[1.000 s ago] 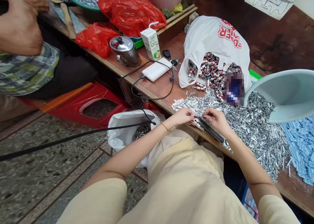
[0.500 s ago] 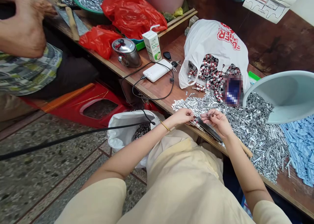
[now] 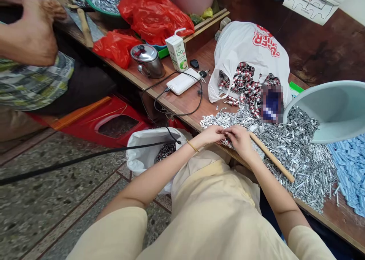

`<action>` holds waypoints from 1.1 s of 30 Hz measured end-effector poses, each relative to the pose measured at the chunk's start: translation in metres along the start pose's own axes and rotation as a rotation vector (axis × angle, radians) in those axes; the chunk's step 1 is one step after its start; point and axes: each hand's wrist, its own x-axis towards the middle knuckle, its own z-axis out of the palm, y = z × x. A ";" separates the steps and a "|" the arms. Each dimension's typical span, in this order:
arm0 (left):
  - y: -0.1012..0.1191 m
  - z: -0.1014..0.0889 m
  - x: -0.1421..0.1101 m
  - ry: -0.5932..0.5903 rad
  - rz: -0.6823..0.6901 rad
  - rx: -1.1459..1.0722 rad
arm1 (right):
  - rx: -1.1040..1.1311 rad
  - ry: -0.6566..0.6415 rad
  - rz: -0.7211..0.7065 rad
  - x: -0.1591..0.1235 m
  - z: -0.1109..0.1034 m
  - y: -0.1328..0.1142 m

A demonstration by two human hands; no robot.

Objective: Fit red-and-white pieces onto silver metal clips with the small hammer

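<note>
My left hand [image 3: 213, 133] and my right hand [image 3: 240, 139] meet at the front edge of the wooden table [image 3: 182, 107]. Both are closed in a pinch, fingertips touching, around something too small and hidden to name. A gold bangle [image 3: 192, 145] circles my left wrist. Small flat silver plates [image 3: 221, 119] lie just beyond my fingers. To the right spreads a heap of silver metal pins [image 3: 305, 168]. On that heap, beside my right forearm, rests a tool's wooden handle [image 3: 272, 157].
A white plastic bag [image 3: 239, 39] spills red-and-silver fittings. A grey-blue basin [image 3: 339, 108] tips over the heap, with blue pieces [image 3: 349, 172] below. A power bank [image 3: 183, 81], drink carton [image 3: 176, 53] and metal mug [image 3: 151, 64] stand left. Another person's arm [image 3: 31, 35] is at far left.
My right hand has moved left to meet my left fingertips and turned its back upward. More of the wooden handle shows beside it. My left hand has hardly moved.
</note>
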 end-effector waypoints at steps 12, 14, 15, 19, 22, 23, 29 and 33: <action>-0.003 -0.001 0.002 0.013 0.029 0.057 | -0.374 -0.029 -0.083 -0.004 -0.034 0.012; -0.003 0.000 0.002 0.011 0.022 0.049 | -0.270 -0.002 -0.038 -0.008 -0.035 0.014; -0.003 0.000 0.002 0.012 0.015 0.044 | -0.195 0.011 -0.005 -0.010 -0.035 0.014; -0.001 0.001 0.002 0.020 0.010 0.049 | 0.187 0.017 0.168 -0.010 -0.031 0.011; 0.000 0.001 0.001 0.030 0.013 0.077 | 0.349 -0.053 0.229 -0.006 -0.027 0.012; 0.000 0.001 0.000 0.038 0.017 0.086 | 0.348 -0.072 0.221 -0.004 -0.025 0.014; -0.001 0.001 0.000 0.054 0.045 0.102 | 0.041 -0.083 0.073 0.001 -0.017 0.021; -0.001 0.001 0.000 0.050 0.047 0.096 | -0.075 -0.115 0.029 0.001 -0.015 0.022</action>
